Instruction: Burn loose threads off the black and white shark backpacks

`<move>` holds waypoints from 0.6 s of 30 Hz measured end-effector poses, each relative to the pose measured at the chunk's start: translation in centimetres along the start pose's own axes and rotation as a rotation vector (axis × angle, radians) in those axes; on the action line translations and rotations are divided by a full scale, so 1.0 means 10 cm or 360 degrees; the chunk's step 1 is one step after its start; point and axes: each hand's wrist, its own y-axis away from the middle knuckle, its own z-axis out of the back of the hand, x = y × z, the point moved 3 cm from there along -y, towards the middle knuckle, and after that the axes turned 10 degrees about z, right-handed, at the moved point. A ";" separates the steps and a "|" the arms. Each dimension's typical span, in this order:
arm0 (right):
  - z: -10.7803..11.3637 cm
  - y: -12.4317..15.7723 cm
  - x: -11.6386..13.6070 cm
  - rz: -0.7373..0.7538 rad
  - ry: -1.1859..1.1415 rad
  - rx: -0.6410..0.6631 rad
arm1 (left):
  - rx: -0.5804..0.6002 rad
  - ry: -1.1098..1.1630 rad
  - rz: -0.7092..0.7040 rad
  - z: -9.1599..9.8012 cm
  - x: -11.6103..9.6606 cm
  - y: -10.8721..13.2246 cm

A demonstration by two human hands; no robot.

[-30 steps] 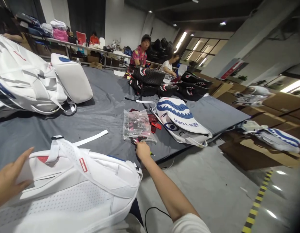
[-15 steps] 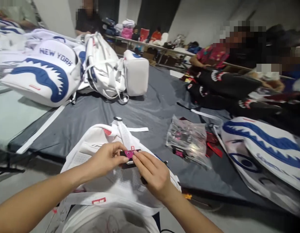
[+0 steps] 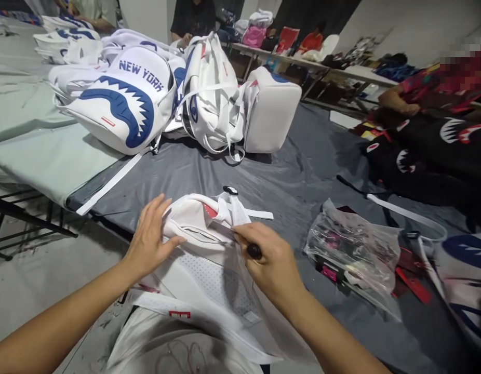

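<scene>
A white backpack lies in front of me with its dotted mesh back panel up and a slit pocket near its top. My left hand rests against the bag's left side, fingers stretched out and thumb spread beside the pocket. My right hand is closed around a tool with a black rounded handle; its working end is hidden. That hand's fingertips are at the pocket's right end, by the white shoulder strap. A small red patch shows inside the top.
White backpacks with blue shark-mouth prints stand at the back left. To the right lie a clear plastic bag of small black-and-pink pieces, red tags and another white backpack. Black bags lie beyond, near a co-worker's hand.
Both hands have parted from the small black-and-pink tag, which no longer shows. My left hand has moved to the bag's side, my right to the pocket's end. The view has swung left.
</scene>
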 end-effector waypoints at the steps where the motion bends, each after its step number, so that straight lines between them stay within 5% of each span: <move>1: -0.07 -0.05 -0.02 -0.0015 -0.0073 0.0055 | 0.0096 -0.0037 0.0109 -0.04 0.13 0.04; 4: -0.26 -0.19 -0.04 -0.0101 0.0024 0.0369 | 0.0277 0.0014 0.0262 -0.16 0.36 0.14; 9: -0.37 -0.42 0.05 -0.0159 0.0355 0.0915 | 0.0100 0.0066 0.0102 -0.19 0.38 0.19; 18: -0.67 -0.42 0.14 -0.0149 0.0317 0.1216 | 0.0040 0.0067 0.0027 -0.17 0.42 0.24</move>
